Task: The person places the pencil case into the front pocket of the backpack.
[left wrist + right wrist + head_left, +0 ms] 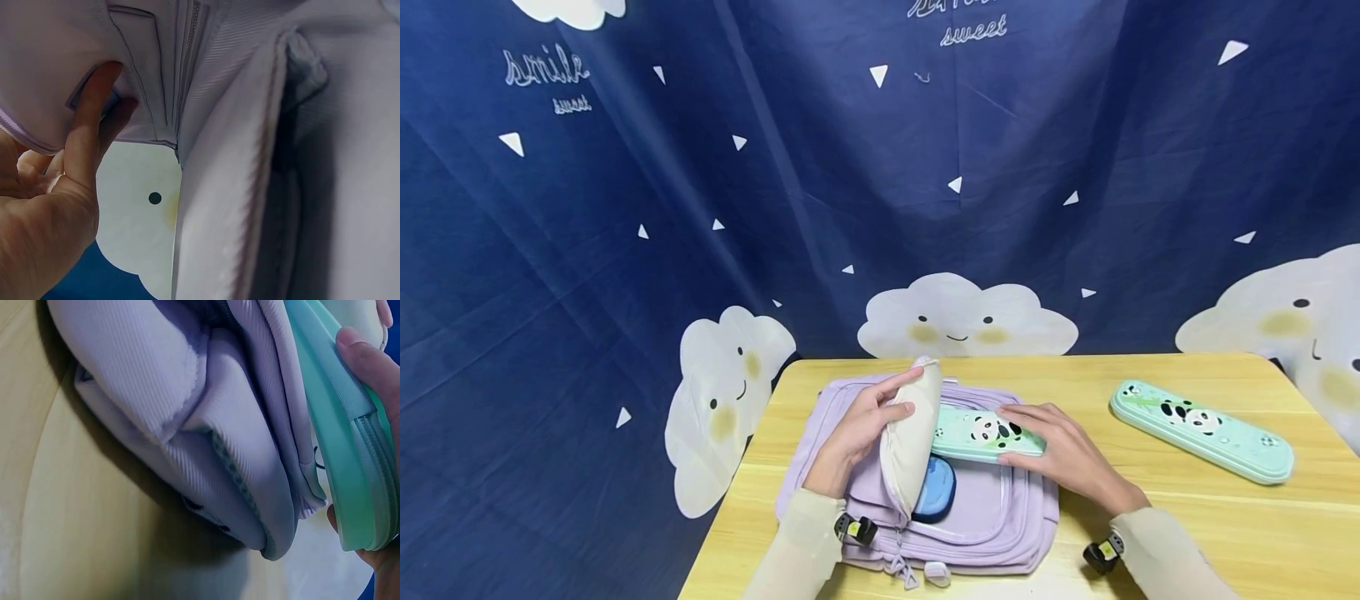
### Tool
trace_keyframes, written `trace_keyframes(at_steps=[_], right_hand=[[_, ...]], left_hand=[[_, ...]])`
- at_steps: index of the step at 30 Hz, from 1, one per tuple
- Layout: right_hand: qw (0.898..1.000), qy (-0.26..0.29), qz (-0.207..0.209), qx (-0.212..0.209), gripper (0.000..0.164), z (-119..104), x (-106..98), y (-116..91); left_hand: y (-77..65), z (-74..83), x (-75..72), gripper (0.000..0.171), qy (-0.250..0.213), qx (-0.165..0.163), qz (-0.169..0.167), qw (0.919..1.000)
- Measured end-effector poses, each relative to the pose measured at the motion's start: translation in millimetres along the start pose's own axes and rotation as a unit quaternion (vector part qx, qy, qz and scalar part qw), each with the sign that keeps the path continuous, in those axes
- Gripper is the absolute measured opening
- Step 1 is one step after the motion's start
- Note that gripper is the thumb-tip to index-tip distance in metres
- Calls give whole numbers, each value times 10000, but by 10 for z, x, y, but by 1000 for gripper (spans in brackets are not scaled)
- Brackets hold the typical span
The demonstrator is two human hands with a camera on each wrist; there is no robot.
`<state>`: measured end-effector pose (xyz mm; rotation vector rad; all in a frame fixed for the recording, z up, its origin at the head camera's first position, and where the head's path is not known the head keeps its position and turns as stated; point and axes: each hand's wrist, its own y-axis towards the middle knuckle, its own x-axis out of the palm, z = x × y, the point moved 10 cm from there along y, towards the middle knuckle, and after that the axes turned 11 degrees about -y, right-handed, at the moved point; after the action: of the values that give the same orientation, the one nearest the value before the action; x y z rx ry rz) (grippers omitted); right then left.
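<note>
A lilac backpack [981, 504] lies on the table with its front pocket unzipped. My left hand [853, 425] holds back the pocket's flap [913, 450], whose pale lining shows. In the left wrist view, fingers [90, 125] of that hand lie on the flap's inner side, near a small stitched pocket. My right hand [1067, 446] grips one end of a mint-green panda pencil case [970, 433], thumb on one side and fingers on the other. The case's far end is hidden behind the flap. A blue rounded case [936, 492] sits in the pocket below it, partly covered by the flap.
A second mint-green panda pencil case [1202, 429] lies slantwise on the wooden table [1150, 533] at the right. Zipper pulls [902, 571] hang at the backpack's near edge. Behind the table hangs a dark blue curtain [820, 167] with clouds and white triangles.
</note>
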<state>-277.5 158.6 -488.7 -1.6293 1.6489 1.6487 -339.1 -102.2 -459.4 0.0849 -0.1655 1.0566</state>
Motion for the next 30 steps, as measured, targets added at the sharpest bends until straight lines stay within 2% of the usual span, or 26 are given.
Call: trace_keyframes(at_steps=[11, 21, 30], right_hand=[[9999, 121, -18, -13, 77, -69, 82, 78], [9994, 297, -171, 65, 80, -45, 126, 63], [9976, 608, -311, -92, 68, -14, 97, -18]], left_hand=[[9, 28, 63, 62, 88, 41, -32, 9999], [26, 21, 44, 62, 91, 9, 86, 9999], [11, 31, 16, 62, 78, 33, 118, 9999]])
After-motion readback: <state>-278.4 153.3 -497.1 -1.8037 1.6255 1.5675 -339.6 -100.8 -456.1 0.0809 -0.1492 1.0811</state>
